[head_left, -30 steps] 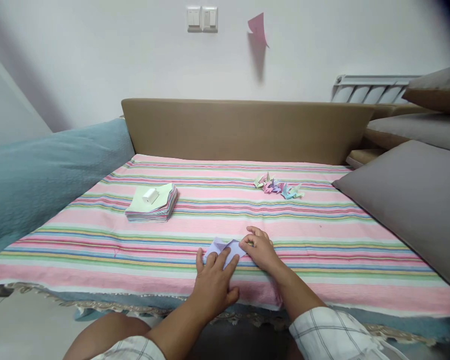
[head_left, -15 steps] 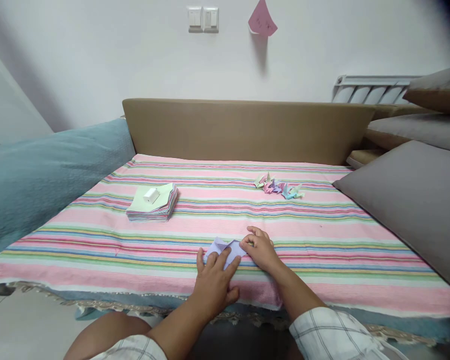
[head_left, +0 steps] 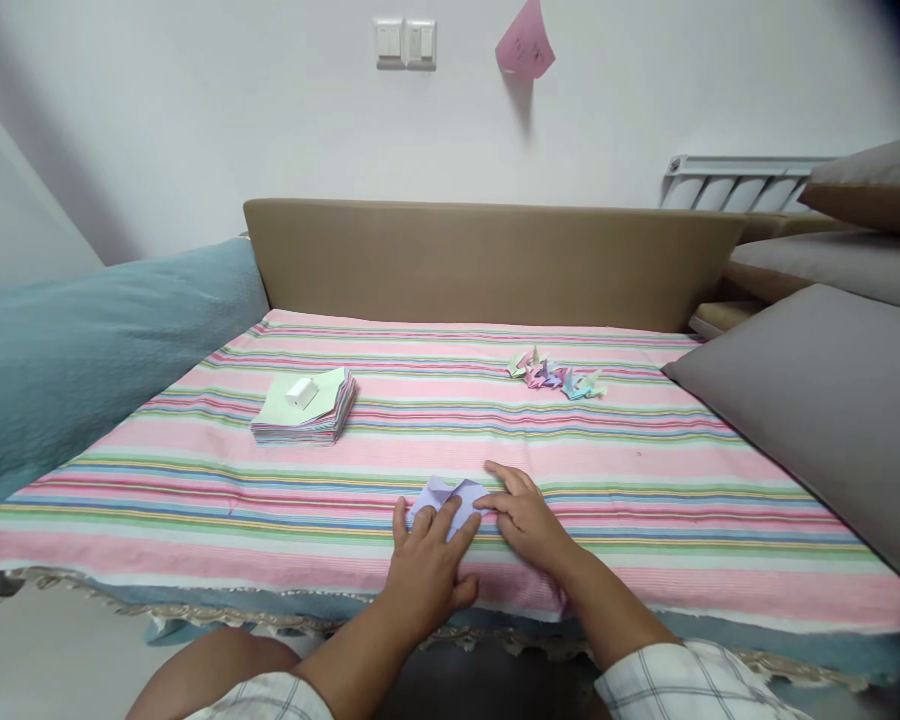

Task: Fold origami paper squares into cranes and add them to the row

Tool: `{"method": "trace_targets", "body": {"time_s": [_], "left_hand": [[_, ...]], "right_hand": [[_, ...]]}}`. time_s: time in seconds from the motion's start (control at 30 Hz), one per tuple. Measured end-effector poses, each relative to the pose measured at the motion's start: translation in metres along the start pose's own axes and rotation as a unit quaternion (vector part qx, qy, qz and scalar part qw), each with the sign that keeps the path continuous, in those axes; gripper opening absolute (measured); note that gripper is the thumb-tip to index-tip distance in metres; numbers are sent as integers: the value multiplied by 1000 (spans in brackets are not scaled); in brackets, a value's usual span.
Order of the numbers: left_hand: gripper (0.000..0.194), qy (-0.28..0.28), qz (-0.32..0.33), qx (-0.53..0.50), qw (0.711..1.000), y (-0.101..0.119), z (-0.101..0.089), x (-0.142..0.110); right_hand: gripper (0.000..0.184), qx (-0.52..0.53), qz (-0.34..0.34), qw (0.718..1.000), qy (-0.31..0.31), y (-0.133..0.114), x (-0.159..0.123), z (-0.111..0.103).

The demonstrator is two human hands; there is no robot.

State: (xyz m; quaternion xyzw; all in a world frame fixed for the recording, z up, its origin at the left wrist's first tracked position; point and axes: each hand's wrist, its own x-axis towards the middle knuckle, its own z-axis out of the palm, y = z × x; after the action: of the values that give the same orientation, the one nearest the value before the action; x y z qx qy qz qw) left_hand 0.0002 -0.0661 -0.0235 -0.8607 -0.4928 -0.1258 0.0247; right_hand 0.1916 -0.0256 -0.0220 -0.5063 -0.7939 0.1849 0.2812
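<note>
A partly folded sheet of lavender paper (head_left: pixel 461 508) lies on the striped cloth near the front edge of the seat. Spread across its left and near side, the fingers of my left hand (head_left: pixel 427 565) press it flat. My right hand (head_left: pixel 529 520) is at the paper's right corner, one fingertip resting on it and another finger stretched out above the cloth. Neither hand is closed round anything. Part of the paper is hidden beneath my fingers. Farther back sits a small cluster of folded paper cranes (head_left: pixel 555 376) in several colours.
On the left is a stack of coloured paper sheets (head_left: pixel 307 425) with a small white block (head_left: pixel 301 392) on top. A blue-covered armrest (head_left: pixel 120 340) bounds the left side, grey cushions (head_left: pixel 832 400) the right. A brown backrest (head_left: pixel 487 265) stands behind.
My right hand has loosened from its pinch at the paper's right corner and shifted slightly, its fingers now stretched out. The left hand stays in place on the paper.
</note>
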Motion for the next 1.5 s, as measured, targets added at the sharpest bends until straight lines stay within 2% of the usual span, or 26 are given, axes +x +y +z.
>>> {"method": "trace_targets", "body": {"time_s": [0.17, 0.57, 0.83, 1.0, 1.1, 1.17, 1.23, 1.37, 1.5], "left_hand": [[69, -1, 2, -6, 1000, 0, -1, 0], [73, 10, 11, -18, 1000, -3, 1, -1], [73, 23, 13, -23, 999, -4, 2, -2], [73, 31, 15, -21, 999, -4, 4, -2], [74, 37, 17, -20, 999, -4, 6, -1], [75, 40, 19, -20, 999, -5, 6, -1], [75, 41, 19, -17, 999, -5, 7, -1], [74, 35, 18, -14, 999, -5, 6, -1], [74, 28, 16, -15, 999, -5, 5, -1]], "right_hand": [[45, -54, -11, 998, -20, -3, -1, -1], [34, -84, -89, 991, 51, 8, -1, -1], [30, -107, -31, 991, 73, 20, -4, -5], [29, -103, 3, 989, 105, 19, -5, -11], [31, -61, -46, 991, 113, 13, -7, -10], [34, -46, -101, 990, 88, 8, -8, -6], [37, -56, -124, 988, 72, 5, -9, -1], [36, -91, -105, 988, 73, 7, -9, 4], [31, -112, -76, 987, 91, 12, -7, 0]]}}
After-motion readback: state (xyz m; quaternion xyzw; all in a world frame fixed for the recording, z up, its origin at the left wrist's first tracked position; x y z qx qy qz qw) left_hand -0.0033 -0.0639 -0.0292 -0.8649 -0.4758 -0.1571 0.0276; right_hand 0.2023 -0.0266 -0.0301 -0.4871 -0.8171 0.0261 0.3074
